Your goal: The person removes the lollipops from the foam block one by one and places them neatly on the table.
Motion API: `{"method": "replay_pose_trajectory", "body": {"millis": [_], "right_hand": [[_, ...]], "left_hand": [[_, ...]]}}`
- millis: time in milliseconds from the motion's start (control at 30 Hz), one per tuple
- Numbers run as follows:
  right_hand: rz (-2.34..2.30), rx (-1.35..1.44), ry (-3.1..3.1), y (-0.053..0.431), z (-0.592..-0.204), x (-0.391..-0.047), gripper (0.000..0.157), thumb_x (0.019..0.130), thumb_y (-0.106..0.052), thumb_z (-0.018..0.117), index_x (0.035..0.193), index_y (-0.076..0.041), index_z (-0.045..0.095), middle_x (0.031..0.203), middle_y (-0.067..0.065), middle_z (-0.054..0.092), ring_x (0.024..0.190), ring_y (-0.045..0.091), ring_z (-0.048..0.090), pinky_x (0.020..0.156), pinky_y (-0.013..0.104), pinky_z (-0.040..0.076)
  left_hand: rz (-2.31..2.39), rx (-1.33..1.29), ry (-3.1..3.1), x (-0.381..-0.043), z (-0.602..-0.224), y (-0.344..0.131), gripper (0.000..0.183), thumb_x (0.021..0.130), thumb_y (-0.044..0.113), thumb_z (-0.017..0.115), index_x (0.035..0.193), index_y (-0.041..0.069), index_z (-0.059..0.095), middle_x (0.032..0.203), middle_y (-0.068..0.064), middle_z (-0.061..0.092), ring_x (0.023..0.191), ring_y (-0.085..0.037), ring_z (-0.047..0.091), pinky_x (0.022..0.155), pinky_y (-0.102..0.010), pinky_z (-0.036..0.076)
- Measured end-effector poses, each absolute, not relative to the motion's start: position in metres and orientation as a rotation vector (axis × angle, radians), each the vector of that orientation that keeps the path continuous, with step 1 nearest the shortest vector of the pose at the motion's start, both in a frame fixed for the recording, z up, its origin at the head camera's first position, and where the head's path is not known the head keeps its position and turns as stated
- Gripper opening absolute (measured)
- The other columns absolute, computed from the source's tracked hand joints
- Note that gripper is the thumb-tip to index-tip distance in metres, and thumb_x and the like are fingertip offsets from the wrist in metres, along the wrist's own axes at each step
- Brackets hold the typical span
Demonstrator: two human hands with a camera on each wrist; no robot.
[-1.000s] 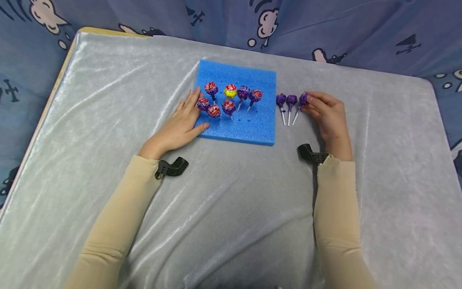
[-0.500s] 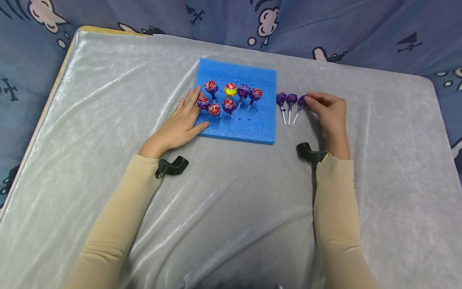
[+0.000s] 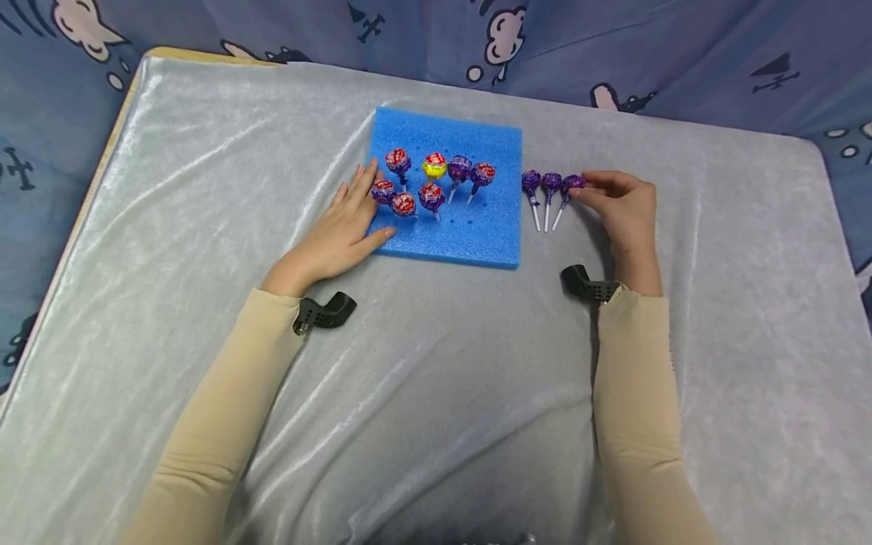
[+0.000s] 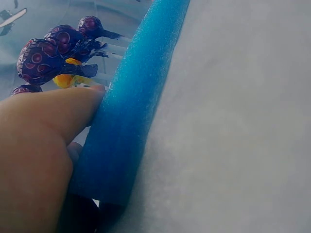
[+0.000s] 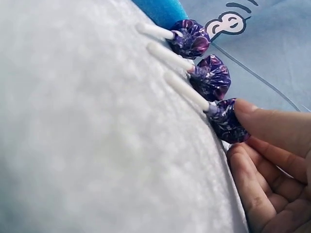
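On the left edge of a blue foam block (image 3: 477,246) lies my left hand (image 3: 334,238), fingers straight and thumb over the near corner. Several wrapped lollipops (image 3: 431,197) stand upright in the foam beside it, mostly purple and red, one with a yellow wrapper (image 3: 434,166). Right of the block, three purple lollipops lie in a row on the cloth, sticks toward me. My right hand (image 3: 627,216) pinches the wrapped head of the rightmost lollipop (image 5: 226,121) between thumb and fingers. The middle lollipop (image 5: 211,77) lies close beside it, then the left one (image 5: 189,41).
A light grey velvety cloth (image 3: 436,363) covers the table, with creases near the front. Behind the far edge hangs a blue patterned curtain (image 3: 422,45). Black wrist mounts (image 3: 327,310) stick out inward from both sleeves. Small holes dot the foam top.
My right thumb and fingers have shifted slightly on the rightmost lollipop's head, and more of its wrapper shows between them. My left hand stays on the foam.
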State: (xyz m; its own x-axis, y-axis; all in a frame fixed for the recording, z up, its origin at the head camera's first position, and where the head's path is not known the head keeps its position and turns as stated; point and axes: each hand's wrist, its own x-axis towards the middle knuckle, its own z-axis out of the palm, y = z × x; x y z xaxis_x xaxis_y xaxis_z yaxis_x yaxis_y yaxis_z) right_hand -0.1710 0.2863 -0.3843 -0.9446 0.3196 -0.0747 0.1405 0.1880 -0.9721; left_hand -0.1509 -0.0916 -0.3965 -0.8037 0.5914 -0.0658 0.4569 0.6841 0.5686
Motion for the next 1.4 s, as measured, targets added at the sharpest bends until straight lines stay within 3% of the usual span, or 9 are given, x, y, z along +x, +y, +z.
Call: {"method": "replay_pose_trajectory", "body": {"millis": [300,500,1200,1400], "right_hand": [[1.981,-0.433,-2.091,0.285,-0.383,-0.171,0.021,0.070,0.013,0.075,0.088,0.003,0.073,0.070,0.000,0.068,0.064,0.009,0.063,0.061,0.015,0.051],[1.956,-0.397,-1.991,0.281,-0.377,-0.173,0.023,0.069,0.012,0.076,0.089,0.002,0.072,0.077,0.004,0.069,0.070,0.012,0.063,0.066,0.016,0.050],[1.914,0.119,-2.157,0.214,-0.354,-0.161,0.020,0.078,0.003,0.074,0.098,0.002,0.072,0.090,0.005,0.070,0.080,0.016,0.063,0.075,0.021,0.050],[1.914,0.215,-2.265,0.197,-0.356,-0.156,0.025,0.080,0.003,0.072,0.104,0.008,0.067,0.095,0.004,0.069,0.086,0.017,0.064,0.077,0.022,0.051]], "left_hand": [[0.795,0.849,2.654,-0.151,-0.396,-0.092,0.054,0.101,0.037,0.039,0.121,-0.013,0.047,0.156,-0.013,-0.016,0.141,-0.025,-0.016,0.113,-0.037,-0.009],[0.796,0.855,2.654,-0.151,-0.396,-0.091,0.054,0.101,0.037,0.039,0.120,-0.013,0.047,0.156,-0.013,-0.016,0.141,-0.026,-0.016,0.113,-0.037,-0.009],[0.794,0.842,2.647,-0.151,-0.395,-0.091,0.054,0.101,0.037,0.039,0.119,-0.012,0.047,0.155,-0.012,-0.017,0.141,-0.024,-0.018,0.113,-0.037,-0.010],[0.795,0.841,2.648,-0.151,-0.395,-0.091,0.054,0.100,0.037,0.040,0.119,-0.012,0.048,0.155,-0.013,-0.017,0.141,-0.025,-0.017,0.113,-0.037,-0.009]]}}
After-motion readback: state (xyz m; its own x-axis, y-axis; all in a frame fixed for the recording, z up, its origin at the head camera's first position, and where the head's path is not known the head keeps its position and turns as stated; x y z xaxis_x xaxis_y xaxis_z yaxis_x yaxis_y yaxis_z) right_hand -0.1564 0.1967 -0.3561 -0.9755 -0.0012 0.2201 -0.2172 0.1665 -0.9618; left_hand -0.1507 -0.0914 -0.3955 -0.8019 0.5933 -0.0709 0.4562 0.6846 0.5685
